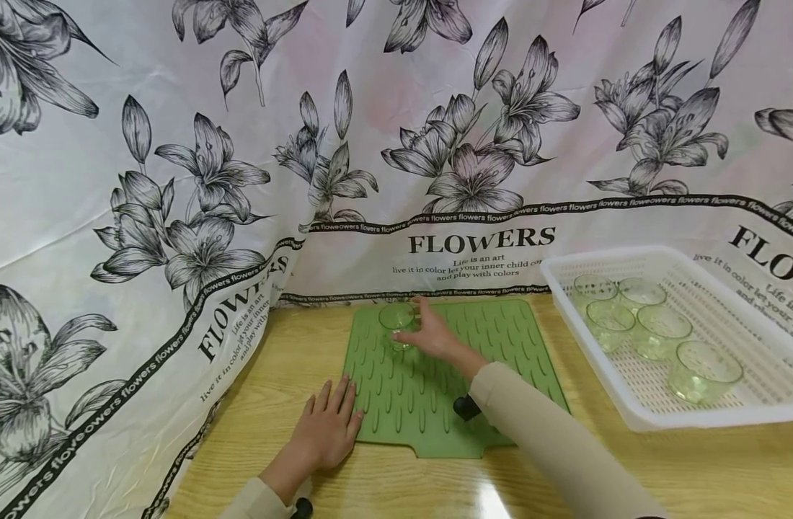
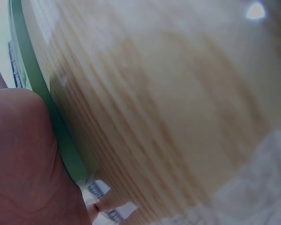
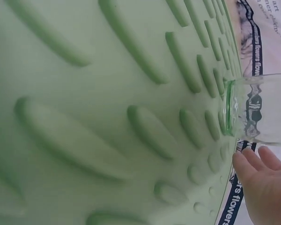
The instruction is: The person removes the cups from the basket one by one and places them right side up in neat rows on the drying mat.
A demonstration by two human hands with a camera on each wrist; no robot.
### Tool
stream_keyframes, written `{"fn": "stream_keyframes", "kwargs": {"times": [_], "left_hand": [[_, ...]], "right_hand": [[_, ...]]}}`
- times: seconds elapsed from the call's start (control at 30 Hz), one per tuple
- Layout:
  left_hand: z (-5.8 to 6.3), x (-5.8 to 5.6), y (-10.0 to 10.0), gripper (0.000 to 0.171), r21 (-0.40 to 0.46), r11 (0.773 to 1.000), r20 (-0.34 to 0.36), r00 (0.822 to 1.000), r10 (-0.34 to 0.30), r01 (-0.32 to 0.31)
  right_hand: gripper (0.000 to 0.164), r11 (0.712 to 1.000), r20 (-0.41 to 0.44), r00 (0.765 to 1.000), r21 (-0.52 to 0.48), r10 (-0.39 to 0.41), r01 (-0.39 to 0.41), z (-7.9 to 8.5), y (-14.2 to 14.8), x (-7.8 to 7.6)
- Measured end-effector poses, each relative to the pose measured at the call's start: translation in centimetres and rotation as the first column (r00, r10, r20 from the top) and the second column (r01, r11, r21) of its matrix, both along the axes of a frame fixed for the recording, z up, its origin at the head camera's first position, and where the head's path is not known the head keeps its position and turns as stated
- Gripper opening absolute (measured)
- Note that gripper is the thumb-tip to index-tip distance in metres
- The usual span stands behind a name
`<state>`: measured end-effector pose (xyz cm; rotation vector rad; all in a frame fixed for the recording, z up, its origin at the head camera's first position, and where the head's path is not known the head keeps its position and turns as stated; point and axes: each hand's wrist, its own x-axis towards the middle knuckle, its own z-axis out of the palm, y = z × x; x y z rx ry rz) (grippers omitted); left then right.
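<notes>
A clear glass cup [image 1: 391, 317] stands at the back left of the green ridged mat [image 1: 500, 339]. Beside it, on its right, is my right hand [image 1: 432, 331], thumb over the cup's front and fingers spread behind its right side. In the right wrist view, the cup's [image 3: 253, 110] thick end meets the mat, and several fingers [image 3: 246, 166] show a small gap from its wall; a fingertip shows at its other side. My left hand [image 1: 328, 429] lies flat, palm down, on the wooden table, fingertips reaching the mat's left edge.
Right of the mat stands a white plastic basket [image 1: 620, 389] holding several green-tinted glass cups [image 1: 698, 371]. Behind the table hangs a flower-printed cloth [image 1: 370, 256], which also drapes along the left side. The wooden table [image 1: 286, 346] shows around the mat.
</notes>
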<state>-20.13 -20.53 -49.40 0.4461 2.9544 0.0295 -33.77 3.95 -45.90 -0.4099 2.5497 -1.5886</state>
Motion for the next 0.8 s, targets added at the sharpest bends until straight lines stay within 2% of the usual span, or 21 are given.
{"fn": "stream_keyframes", "kwargs": {"times": [0.23,0.4,0.47,0.67,0.8], "left_hand": [[0.5,0.0,0.3,0.062,-0.005,1.000,0.014,1.000,0.012,-0.012],[-0.9,-0.4,-0.1,0.063,-0.008,1.000,-0.001,1.000,0.008,-0.008],[-1.0,-0.5,-0.3,0.063,0.004,1.000,-0.009,1.000,0.003,-0.003],[-0.8,-0.3,-0.1,0.063,0.016,1.000,-0.013,1.000,0.003,-0.003],[-0.4,-0.1,0.1,0.065,0.015,1.000,-0.007,1.000,-0.001,0.001]], "right_hand": [[0.097,1.000,-0.031,0.999,0.013,0.017,-0.017,0.3,1.2,0.2],[0.096,0.999,-0.057,0.998,0.027,0.040,-0.039,0.7,2.3,0.8],[0.097,0.998,-0.070,0.997,0.045,0.045,-0.042,1.0,2.6,1.1],[0.100,0.988,-0.115,0.992,0.150,0.042,-0.024,1.8,3.7,2.3],[0.104,0.964,-0.165,0.985,0.265,0.044,0.001,2.6,4.5,3.0]]}}
